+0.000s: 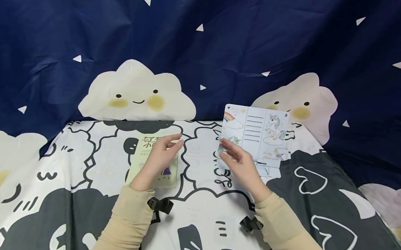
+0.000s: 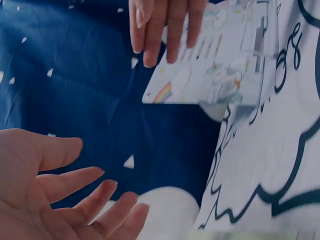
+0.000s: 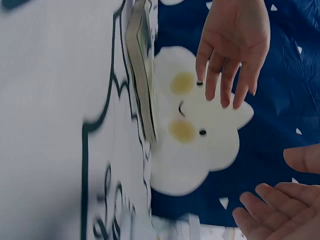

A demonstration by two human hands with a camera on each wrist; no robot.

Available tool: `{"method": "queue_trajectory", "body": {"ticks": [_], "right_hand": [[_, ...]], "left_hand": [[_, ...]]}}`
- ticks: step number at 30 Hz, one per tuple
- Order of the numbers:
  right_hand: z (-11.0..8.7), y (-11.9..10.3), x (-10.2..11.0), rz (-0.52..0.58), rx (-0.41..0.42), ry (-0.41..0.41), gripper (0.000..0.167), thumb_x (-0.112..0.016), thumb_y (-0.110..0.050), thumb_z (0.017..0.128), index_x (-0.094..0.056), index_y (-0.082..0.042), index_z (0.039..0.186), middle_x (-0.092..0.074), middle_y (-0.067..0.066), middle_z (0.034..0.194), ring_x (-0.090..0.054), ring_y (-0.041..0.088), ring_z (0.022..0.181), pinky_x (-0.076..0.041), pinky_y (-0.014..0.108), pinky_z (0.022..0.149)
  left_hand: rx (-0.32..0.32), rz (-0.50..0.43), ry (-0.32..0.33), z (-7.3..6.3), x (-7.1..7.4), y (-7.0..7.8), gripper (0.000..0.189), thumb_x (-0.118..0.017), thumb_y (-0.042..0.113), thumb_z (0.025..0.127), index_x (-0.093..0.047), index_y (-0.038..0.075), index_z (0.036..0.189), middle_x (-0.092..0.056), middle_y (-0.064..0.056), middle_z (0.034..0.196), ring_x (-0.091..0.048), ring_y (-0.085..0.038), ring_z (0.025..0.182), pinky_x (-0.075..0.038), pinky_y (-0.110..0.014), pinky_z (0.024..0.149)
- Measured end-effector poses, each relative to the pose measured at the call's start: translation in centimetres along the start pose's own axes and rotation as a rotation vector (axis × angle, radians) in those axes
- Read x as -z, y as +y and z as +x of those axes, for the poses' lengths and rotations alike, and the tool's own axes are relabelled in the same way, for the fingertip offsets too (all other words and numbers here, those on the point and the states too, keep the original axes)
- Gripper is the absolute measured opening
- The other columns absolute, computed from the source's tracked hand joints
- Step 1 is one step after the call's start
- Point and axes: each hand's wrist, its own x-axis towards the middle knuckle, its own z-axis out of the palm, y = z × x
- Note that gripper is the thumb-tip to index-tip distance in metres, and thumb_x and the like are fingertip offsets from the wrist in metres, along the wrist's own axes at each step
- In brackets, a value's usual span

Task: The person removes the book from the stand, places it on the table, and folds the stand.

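A pale green book point(image 1: 168, 175) with a purple figure on its cover lies on the left of the cloth. In the right wrist view its page edge point(image 3: 141, 75) shows it is thick. My left hand point(image 1: 159, 158) hovers in front of the book, hiding part of the cover, fingers extended and holding nothing. To the right, a white unicorn-printed book stand point(image 1: 254, 135) leans upright, with slots in its middle and a ledge low down. My right hand point(image 1: 241, 167) is raised before its left side, fingers loosely extended and holding nothing. The palms face each other across a gap.
A cartoon-printed cloth point(image 1: 202, 169) in white and dark grey covers the table. Behind it hangs a navy curtain point(image 1: 197, 58) with white triangles and smiling clouds. Each wrist wears a small black camera mount, such as the left one point(image 1: 161, 205).
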Motion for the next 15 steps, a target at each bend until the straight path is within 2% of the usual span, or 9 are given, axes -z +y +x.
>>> {"method": "queue_trajectory", "body": {"ticks": [7, 11, 15], "right_hand": [[-0.2, 0.7, 3.1, -0.128, 0.123, 0.293, 0.042, -0.061, -0.005, 0.096, -0.056, 0.000, 0.138, -0.058, 0.016, 0.141, -0.054, 0.031, 0.132, -0.038, 0.032, 0.114], [-0.3, 1.3, 4.8, -0.237, 0.109, 0.449, 0.041, -0.062, -0.009, 0.096, -0.060, -0.007, 0.137, -0.061, 0.013, 0.138, -0.054, 0.030, 0.132, -0.038, 0.036, 0.114], [-0.1, 2.1, 6.2, -0.342, 0.079, 0.548, 0.043, -0.062, -0.015, 0.096, -0.059, -0.014, 0.139, -0.060, 0.011, 0.140, -0.051, 0.031, 0.135, -0.037, 0.045, 0.114]], "left_hand": [[-0.022, -0.134, 0.009, 0.8, -2.3, 1.7, 0.047, -0.049, 0.030, 0.104, -0.051, 0.003, 0.143, -0.052, -0.015, 0.147, -0.050, -0.031, 0.135, -0.042, -0.046, 0.111], [-0.026, -0.170, -0.002, 1.2, -4.0, 2.2, 0.052, -0.043, 0.034, 0.106, -0.046, 0.001, 0.146, -0.049, -0.015, 0.150, -0.043, -0.030, 0.142, -0.035, -0.043, 0.117], [0.009, -0.230, -0.006, 1.4, -5.9, 2.2, 0.057, -0.039, 0.039, 0.107, -0.043, 0.000, 0.147, -0.040, -0.012, 0.156, -0.033, -0.027, 0.148, -0.025, -0.041, 0.122]]}}
